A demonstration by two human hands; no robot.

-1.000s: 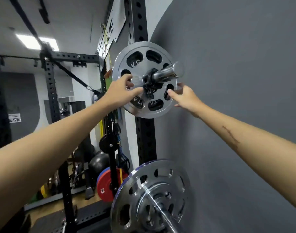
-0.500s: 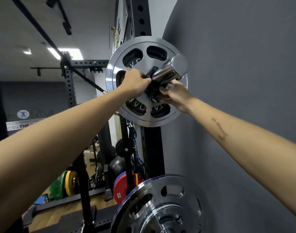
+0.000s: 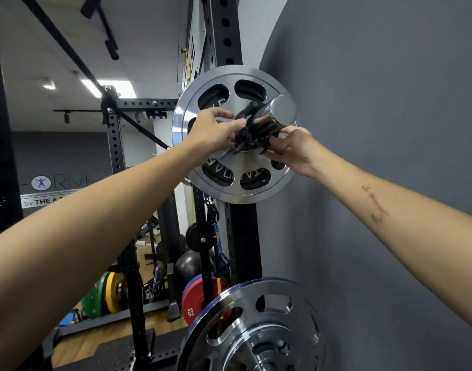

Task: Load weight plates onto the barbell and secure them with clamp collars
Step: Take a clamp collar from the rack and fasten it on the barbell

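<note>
A silver weight plate (image 3: 224, 188) with oval cut-outs hangs on the chrome barbell sleeve (image 3: 279, 108), whose end points toward me. A black clamp collar (image 3: 256, 132) sits around the sleeve against the plate, its lever (image 3: 246, 111) sticking up. My left hand (image 3: 213, 129) grips the collar from the left. My right hand (image 3: 293, 148) holds it from the right and below. Both sets of fingers are closed on the collar.
A black rack upright (image 3: 240, 231) stands behind the plate, tight against the grey wall (image 3: 376, 129). A second silver plate (image 3: 256, 328) sits on a lower bar at the bottom. Coloured plates (image 3: 194, 306) and another rack post (image 3: 114, 145) lie to the left.
My hands went from reaching at the plate's hub to closing on the collar from both sides. The collar's lever now stands raised. The view moved closer.
</note>
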